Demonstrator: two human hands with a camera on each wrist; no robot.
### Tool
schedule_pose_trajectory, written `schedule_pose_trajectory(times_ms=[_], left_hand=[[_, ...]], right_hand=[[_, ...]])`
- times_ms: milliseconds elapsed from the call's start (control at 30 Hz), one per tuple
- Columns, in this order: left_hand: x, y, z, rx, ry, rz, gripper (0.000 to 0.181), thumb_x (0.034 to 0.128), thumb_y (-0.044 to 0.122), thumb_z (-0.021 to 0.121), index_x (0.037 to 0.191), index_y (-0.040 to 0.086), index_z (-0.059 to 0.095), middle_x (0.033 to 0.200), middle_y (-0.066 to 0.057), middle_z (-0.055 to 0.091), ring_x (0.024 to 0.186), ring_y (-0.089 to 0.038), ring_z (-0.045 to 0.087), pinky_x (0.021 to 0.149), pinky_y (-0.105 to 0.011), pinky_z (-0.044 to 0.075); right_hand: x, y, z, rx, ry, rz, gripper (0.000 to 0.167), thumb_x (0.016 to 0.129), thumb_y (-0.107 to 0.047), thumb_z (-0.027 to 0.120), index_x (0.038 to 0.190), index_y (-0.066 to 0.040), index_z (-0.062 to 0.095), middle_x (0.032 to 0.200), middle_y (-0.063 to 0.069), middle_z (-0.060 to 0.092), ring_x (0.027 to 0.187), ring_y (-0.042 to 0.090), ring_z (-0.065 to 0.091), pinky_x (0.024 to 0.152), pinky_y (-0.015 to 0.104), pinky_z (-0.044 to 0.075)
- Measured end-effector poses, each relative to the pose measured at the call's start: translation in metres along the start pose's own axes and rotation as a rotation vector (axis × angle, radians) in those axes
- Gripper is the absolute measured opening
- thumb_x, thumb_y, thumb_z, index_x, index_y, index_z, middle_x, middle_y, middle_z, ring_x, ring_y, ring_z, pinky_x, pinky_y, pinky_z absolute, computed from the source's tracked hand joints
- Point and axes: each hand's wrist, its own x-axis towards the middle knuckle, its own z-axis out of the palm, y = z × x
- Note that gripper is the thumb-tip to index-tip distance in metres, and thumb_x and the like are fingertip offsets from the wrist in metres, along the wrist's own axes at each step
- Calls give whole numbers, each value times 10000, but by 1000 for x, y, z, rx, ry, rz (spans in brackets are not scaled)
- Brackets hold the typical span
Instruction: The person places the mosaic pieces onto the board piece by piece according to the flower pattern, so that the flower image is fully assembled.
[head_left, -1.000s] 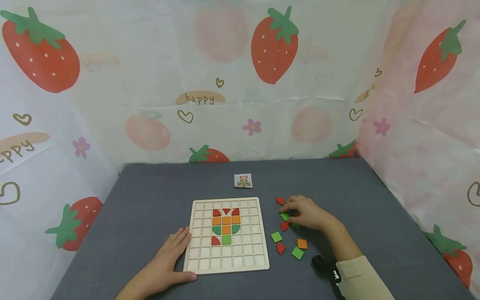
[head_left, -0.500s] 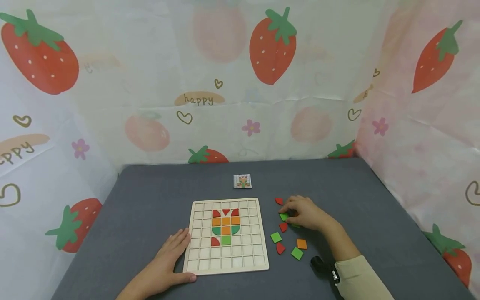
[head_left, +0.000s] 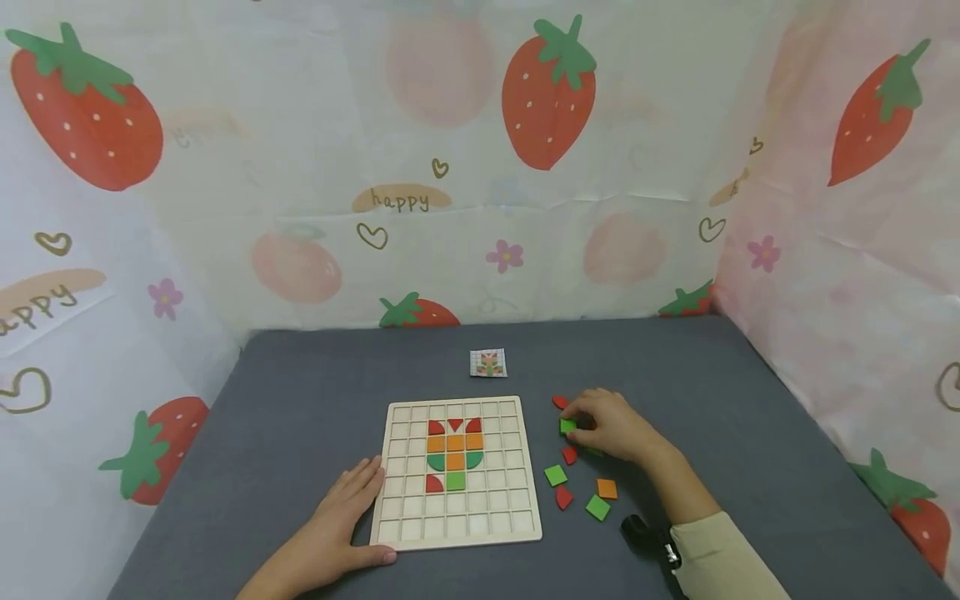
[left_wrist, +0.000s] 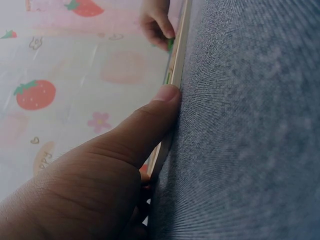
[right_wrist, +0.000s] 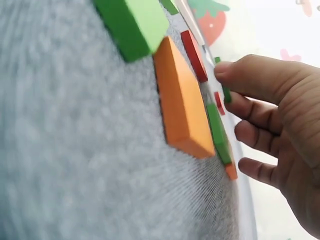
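Note:
My left hand [head_left: 341, 512] rests at the near left corner of a wooden grid board [head_left: 504, 504], fingers fairly straight along its left edge. In the left wrist view the thumb [left_wrist: 150, 117] touches the board's front edge. To the right of the board, my right hand [head_left: 611, 423] pinches a green square tile [head_left: 567, 426] between thumb and fingertips. That green tile [right_wrist: 226, 94] appears edge-on in the right wrist view, the other fingers loosely bent. Red, orange and green tiles, among them an orange square [head_left: 455, 461], form a pattern in the board's cells.
Loose tiles lie right of the board, including an orange square [head_left: 607, 489], a green square [head_left: 597, 507] and a red piece [head_left: 564, 498]. Some are partly under the right hand. A small pattern card [head_left: 488, 363] lies behind the board. A black strap [head_left: 643, 533] is at the right wrist.
The right fingertips have closed on the green tile, which has turned and shifted slightly away from me. The left hand and the board stay as they were.

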Motion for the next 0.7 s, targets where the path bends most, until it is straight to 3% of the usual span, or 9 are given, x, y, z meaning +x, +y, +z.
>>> schedule_pose_trajectory(times_ms=[333, 533, 700], left_hand=[[-1, 1, 0, -3, 11, 11, 1197, 766, 724, 742, 1603, 0, 286, 1696, -183, 191, 1575, -387, 136, 1094, -26, -166], [-2, 2, 1, 0, 27, 24, 1196, 761, 713, 754, 1597, -8, 297, 1694, -184, 201, 1573, -393, 139, 1105, -35, -160], [-4, 3, 1, 3, 50, 33, 1184, 762, 698, 766, 1592, -13, 311, 1691, -186, 212, 1564, -419, 149, 1115, -40, -149]], right_hand=[[4, -20, -11, 44, 80, 21, 254, 906, -258, 804, 1146, -184, 765, 1075, -54, 686, 961, 167, 587, 883, 446, 462], [9, -43, -16, 64, 122, -17, 239, 886, -240, 826, 1109, -183, 764, 1065, -47, 699, 980, 263, 629, 916, 488, 455], [18, -64, -11, 66, 116, -27, 239, 891, -257, 820, 1114, -195, 760, 1073, -58, 696, 1012, 252, 617, 950, 495, 438]])
